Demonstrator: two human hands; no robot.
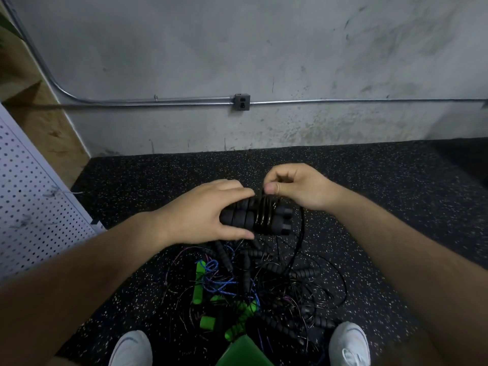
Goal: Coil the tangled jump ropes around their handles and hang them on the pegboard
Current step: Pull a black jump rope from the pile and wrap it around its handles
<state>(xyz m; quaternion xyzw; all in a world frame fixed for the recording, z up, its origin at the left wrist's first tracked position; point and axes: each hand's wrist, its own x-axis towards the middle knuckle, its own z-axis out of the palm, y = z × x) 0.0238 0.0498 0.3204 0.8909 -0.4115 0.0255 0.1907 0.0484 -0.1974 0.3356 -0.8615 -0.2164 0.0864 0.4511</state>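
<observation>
Left hand grips paired black handles; right hand pinches black rope wound round them.

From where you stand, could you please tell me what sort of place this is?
Probably a gym or its storage corner: black speckled rubber flooring, a white pegboard leaning at the left, and tangled jump ropes heaped on the floor.

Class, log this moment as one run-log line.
stage: coiling | left hand: grips paired black foam handles | right hand: pinches thin black rope wound round them | floor: tangled rope pile | white pegboard: frame left
</observation>
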